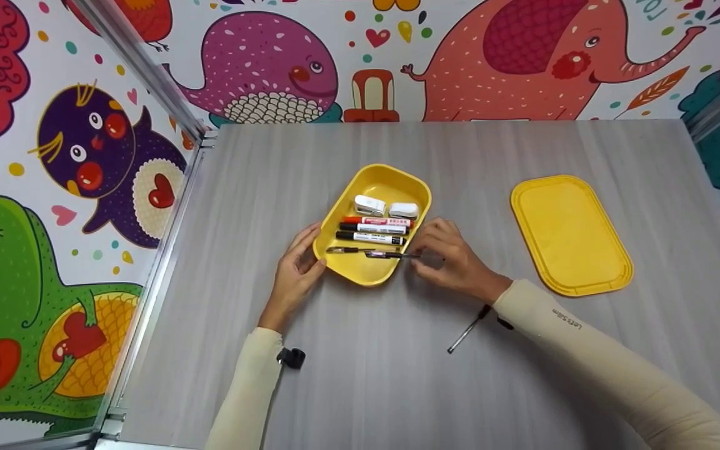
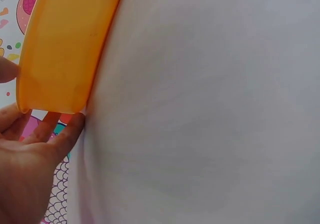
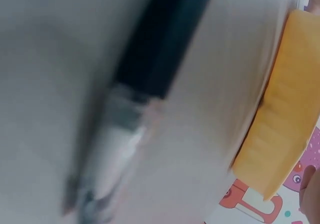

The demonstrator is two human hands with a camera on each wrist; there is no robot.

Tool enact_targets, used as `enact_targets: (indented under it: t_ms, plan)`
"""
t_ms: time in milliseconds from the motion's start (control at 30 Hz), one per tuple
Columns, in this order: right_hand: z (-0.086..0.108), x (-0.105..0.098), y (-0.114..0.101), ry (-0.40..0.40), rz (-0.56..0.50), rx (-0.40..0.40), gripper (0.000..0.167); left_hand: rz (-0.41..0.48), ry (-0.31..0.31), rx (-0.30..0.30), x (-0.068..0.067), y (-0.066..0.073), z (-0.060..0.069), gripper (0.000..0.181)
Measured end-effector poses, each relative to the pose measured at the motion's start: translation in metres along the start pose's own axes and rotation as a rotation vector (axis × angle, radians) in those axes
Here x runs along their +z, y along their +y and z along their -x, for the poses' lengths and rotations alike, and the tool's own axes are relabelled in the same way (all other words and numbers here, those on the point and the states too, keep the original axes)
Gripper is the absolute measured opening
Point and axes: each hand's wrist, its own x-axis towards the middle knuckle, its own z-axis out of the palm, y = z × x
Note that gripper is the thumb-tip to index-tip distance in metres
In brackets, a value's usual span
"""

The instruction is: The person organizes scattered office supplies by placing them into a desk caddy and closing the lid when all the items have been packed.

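Observation:
My left hand (image 1: 297, 275) grips the left end of a yellow plastic box (image 1: 366, 275), thumb by the rim and fingers against the end wall. Over the box's right rim my right hand (image 1: 450, 256) pinches a black pen (image 1: 382, 254), its front part reaching over the inside. Another pen (image 1: 342, 250) lies beside it in the box. Above them are a red-and-white marker (image 1: 379, 221), two black-and-white markers (image 1: 375, 238) and two small white objects (image 1: 369, 205), possibly mini staplers. In the right wrist view, the box's yellow side wall (image 3: 280, 99) shows at right.
To the right lies a flat yellow lid (image 1: 572, 234). A black-and-clear pen (image 1: 467, 331) rests on the grey wood-grain table (image 1: 360, 375) under the right wrist. Walls with cartoon animals (image 1: 266, 69) bound the table at the back and left.

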Motion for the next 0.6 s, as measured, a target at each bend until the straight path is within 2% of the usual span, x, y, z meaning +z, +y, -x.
enact_targets:
  t_ms: [267,600]
  plan:
    - [-0.017,0.015,-0.003,-0.018,0.031,-0.026,0.019,-0.007,-0.01,-0.005,0.001,0.002,0.0,0.064]
    - [-0.041,0.033,-0.004,0.019,0.064,-0.105,0.013,-0.008,-0.005,-0.01,0.0,0.001,0.0,0.064]
